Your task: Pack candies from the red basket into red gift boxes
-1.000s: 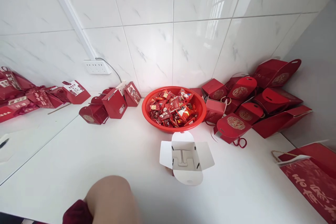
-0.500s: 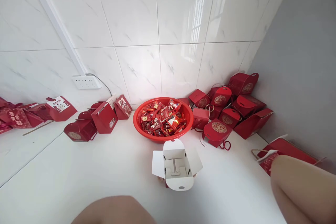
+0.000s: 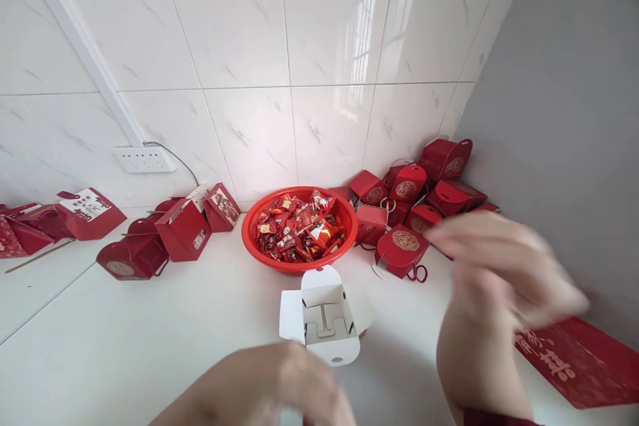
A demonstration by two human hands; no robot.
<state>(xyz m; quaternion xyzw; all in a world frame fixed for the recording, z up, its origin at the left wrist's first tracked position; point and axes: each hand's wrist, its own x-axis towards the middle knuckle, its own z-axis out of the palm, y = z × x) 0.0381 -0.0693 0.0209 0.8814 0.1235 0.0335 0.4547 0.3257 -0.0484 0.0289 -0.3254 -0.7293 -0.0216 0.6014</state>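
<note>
An opened box [image 3: 327, 319] with white inner flaps spread stands on the white table, its inside bare. Just behind it, a red basket [image 3: 249, 249] holds many small red wrapped packets [image 3: 302, 226]. My left hand [image 3: 294, 379] is low in front of the box, blurred, its fingers pointing down and partly out of the frame. Over the right side of the table my right hand [image 3: 509, 259] is raised and smeared by motion, near the pile of red boxes. Whether either hand holds anything does not show.
Closed red boxes [image 3: 404, 246] are heaped at the back right, against the wall. More red boxes [image 3: 184, 229] stand at the left. A flat red bag [image 3: 574, 359] lies at the right edge. A power socket [image 3: 144, 160] is on the tiled wall.
Both hands have come into view, my left at the bottom and my right at the right. The red bag at the right lies lower and flatter. The view has shifted slightly right.
</note>
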